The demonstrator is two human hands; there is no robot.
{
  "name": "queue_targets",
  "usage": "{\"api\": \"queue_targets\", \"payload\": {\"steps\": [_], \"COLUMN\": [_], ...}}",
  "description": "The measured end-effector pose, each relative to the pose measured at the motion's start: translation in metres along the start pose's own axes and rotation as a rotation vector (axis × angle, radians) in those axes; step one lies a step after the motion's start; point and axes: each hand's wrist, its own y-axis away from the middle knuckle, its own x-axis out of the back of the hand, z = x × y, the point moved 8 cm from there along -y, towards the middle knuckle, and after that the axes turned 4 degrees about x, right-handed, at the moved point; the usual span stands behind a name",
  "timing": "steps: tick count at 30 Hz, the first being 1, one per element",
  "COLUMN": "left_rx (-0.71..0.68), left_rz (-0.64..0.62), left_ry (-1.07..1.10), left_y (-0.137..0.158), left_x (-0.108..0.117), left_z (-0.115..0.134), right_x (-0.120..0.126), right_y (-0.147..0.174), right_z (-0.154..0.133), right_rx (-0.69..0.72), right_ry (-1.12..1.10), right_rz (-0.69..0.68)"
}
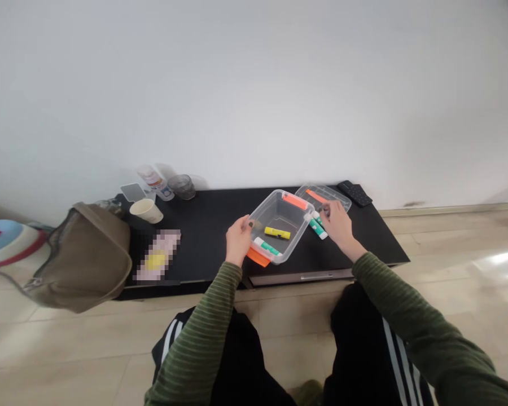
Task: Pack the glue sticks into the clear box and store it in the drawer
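Observation:
My left hand (238, 239) grips the left rim of a clear plastic box (260, 217) with orange clips, tilted toward me above the table. Inside the box lie a yellow tube-shaped stick (277, 233) and a green-and-white glue stick (267, 247). Just right of the box, my right hand (337, 224) has its fingers pinched at the upper end of green-and-white glue sticks (318, 228). They appear to be two side by side; my fingers partly cover them. Behind them lies the clear lid (338, 198) with an orange strip.
The black low table (207, 225) stands against a white wall. On its left are a paper cup (147, 211), a dark glass (182, 186), a spray bottle (156, 181), a blurred pink packet (158, 256) and a brown bag (87, 254). A black keyboard (354, 193) lies far right.

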Motion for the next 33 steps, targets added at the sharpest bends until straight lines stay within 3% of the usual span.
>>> {"api": "queue_targets", "payload": {"steps": [3, 6, 22, 29, 33], "left_rx": [-0.012, -0.021, -0.004, -0.01, -0.025], "left_rz": [0.002, 0.004, -0.012, -0.004, -0.009], "left_ry": [0.007, 0.017, 0.045, 0.027, 0.024], "left_y": [-0.001, 0.0, 0.0, 0.001, -0.001], "left_x": [0.001, 0.001, 0.0, 0.001, 0.0], "left_z": [0.0, 0.0, -0.003, -0.001, -0.002], "right_x": [-0.029, -0.049, -0.073, -0.06, -0.021], "right_y": [0.01, 0.018, 0.023, 0.021, 0.013], "right_z": [0.024, 0.029, 0.018, 0.029, 0.035], "right_rx": [-0.046, -0.041, -0.134, -0.227, -0.232], "right_ry": [0.098, 0.196, 0.342, 0.269, 0.135], "right_rz": [-0.215, -0.374, -0.59, -0.573, -0.322]}}
